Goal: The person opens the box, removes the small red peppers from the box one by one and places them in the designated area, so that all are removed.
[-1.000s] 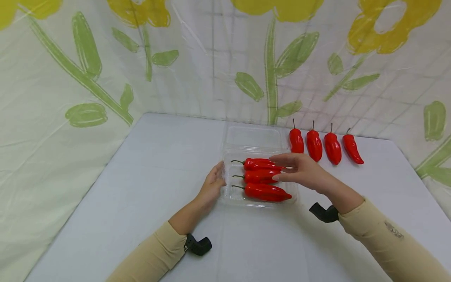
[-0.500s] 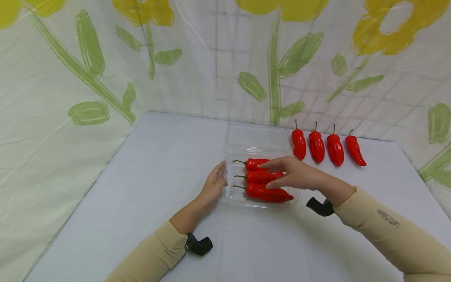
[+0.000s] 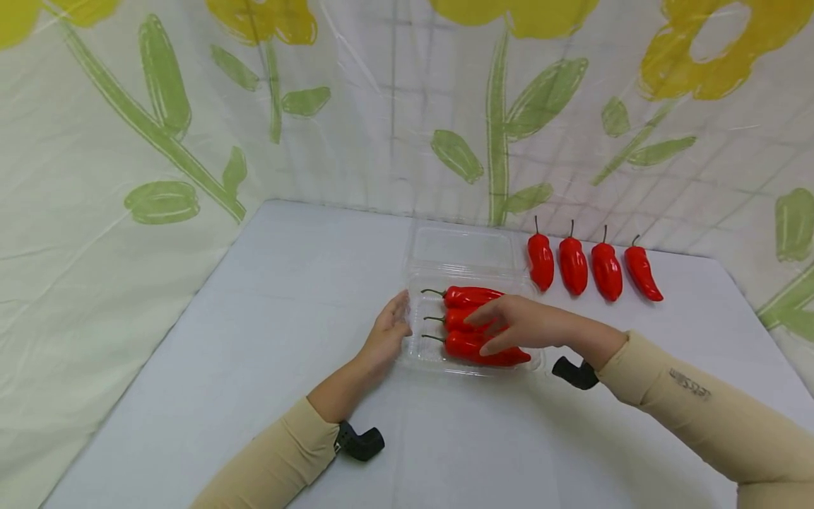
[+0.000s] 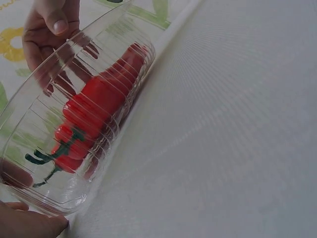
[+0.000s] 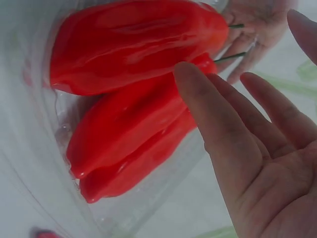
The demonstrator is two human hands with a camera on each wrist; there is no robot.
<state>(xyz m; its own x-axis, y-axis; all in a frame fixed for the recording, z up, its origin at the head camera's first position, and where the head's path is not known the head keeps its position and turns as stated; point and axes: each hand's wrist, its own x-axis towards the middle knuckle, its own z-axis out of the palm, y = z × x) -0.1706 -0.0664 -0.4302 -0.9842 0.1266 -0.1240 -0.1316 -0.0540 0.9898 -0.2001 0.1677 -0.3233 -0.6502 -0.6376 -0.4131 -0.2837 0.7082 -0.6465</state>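
A clear plastic clamshell box (image 3: 416, 357) lies on the table, lid folded back. Three red peppers, the nearest (image 3: 464, 346), the middle one (image 3: 454, 319) and the farthest (image 3: 467, 295), lie side by side in it, green stems pointing left. My left hand (image 3: 384, 332) touches the box's left side, its fingers extended along the wall and the thumb at the rim. Over the peppers my right hand (image 3: 511, 325) reaches in from the right, fingers spread and holding nothing; in the right wrist view its thumb and fingers (image 5: 265, 134) stand apart beside the peppers. It hides part of the middle pepper.
Several more red peppers, one of them (image 3: 573, 267), lie in a row on the table behind and right of the box. The clear lid (image 3: 464, 247) lies flat toward the back. A flower-patterned curtain (image 3: 356, 127) hangs behind the white table (image 3: 305, 283).
My right hand has moved left and slightly nearer, from the peppers' right ends to over the middle and nearest peppers. My left hand keeps its place at the box.
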